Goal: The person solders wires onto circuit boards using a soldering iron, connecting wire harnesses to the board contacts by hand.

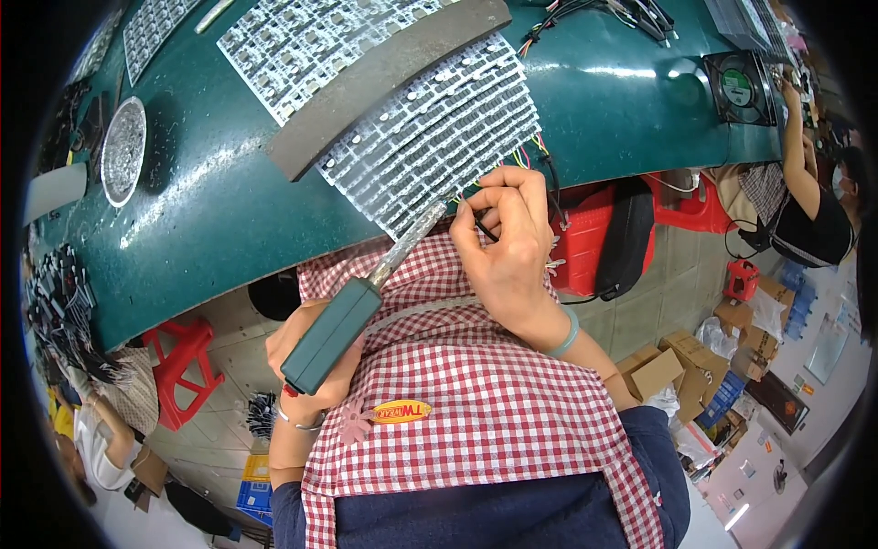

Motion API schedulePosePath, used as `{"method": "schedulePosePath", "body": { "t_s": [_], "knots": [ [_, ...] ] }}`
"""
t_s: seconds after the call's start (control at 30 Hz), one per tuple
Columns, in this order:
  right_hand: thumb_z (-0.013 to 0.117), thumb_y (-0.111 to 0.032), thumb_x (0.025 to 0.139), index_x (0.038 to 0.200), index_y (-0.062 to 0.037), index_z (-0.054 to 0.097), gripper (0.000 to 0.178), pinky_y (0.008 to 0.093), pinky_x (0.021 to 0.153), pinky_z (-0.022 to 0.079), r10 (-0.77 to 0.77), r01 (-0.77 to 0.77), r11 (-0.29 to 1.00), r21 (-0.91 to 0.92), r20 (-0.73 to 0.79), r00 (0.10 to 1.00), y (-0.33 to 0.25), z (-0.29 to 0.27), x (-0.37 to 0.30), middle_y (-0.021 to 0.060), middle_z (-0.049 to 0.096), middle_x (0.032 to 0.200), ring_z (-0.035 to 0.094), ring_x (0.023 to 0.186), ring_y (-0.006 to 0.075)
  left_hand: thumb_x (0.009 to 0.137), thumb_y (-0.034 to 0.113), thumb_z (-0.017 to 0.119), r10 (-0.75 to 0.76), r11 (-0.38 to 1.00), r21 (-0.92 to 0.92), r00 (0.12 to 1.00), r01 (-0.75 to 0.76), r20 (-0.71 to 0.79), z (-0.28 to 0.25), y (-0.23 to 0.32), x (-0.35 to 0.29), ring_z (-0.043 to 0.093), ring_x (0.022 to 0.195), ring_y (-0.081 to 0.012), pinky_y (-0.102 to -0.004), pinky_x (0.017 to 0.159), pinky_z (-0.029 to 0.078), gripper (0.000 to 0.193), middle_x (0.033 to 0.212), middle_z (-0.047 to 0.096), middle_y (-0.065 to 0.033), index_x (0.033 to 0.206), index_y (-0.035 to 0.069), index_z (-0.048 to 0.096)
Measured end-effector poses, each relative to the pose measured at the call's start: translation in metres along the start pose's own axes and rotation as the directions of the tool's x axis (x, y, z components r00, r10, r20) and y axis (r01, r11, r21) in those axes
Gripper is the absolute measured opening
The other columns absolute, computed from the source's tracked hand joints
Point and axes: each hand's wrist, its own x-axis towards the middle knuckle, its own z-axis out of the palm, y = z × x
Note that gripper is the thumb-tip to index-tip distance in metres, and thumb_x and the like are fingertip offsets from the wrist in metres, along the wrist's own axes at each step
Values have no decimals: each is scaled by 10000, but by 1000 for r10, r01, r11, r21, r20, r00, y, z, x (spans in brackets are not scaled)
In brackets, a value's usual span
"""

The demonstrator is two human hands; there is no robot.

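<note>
My left hand is wrapped round a dark green gun-shaped tool with a silvery, wrapped-looking barrel. The barrel's tip reaches the near edge of a fanned stack of white circuit board panels, right beside my right fingertips. My right hand is closed in a pinch at that edge, on thin wires whose ends my fingers partly hide. Other coloured wires stick out at the panels' right corner. A curved dark bar lies across the panels.
The green table also carries a foil-lined round dish, cable bundles at left, and a black fan at right. Red stools stand below its edge. Co-workers sit at far left and right; cardboard boxes lie on the floor.
</note>
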Motion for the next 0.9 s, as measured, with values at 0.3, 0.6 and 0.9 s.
{"method": "schedulePosePath", "body": {
  "t_s": [0.3, 0.6, 0.9],
  "knots": [
    [697, 81, 699, 807, 10, 595, 164, 248, 522, 450, -9, 9, 1000, -21, 0, 1000, 0, -1, 2, 92, 556, 982, 520, 623, 129, 625, -15, 716, -6, 1000, 26, 999, 5, 36, 0, 0, 5, 673, 704, -289, -336, 681, 553, 199, 814, 665, -152, 821, -35, 686],
    [696, 85, 699, 803, 9, 590, 167, 249, 520, 449, -15, 15, 1000, -26, 2, 1000, 0, -1, 2, 92, 556, 975, 516, 611, 127, 600, -11, 716, 31, 998, 47, 998, -34, 52, -3, 2, 10, 662, 659, -276, -317, 591, 529, 191, 774, 650, -137, 785, -34, 676],
    [689, 100, 713, 824, 18, 598, 165, 243, 519, 447, -23, 23, 1000, 1, 16, 1000, 1, -2, 2, 98, 552, 988, 521, 612, 118, 595, 0, 717, 70, 993, 105, 995, -62, -76, -7, 3, -3, 675, 649, -273, -321, 568, 542, 178, 787, 668, -153, 767, -33, 687]
  ]
}}
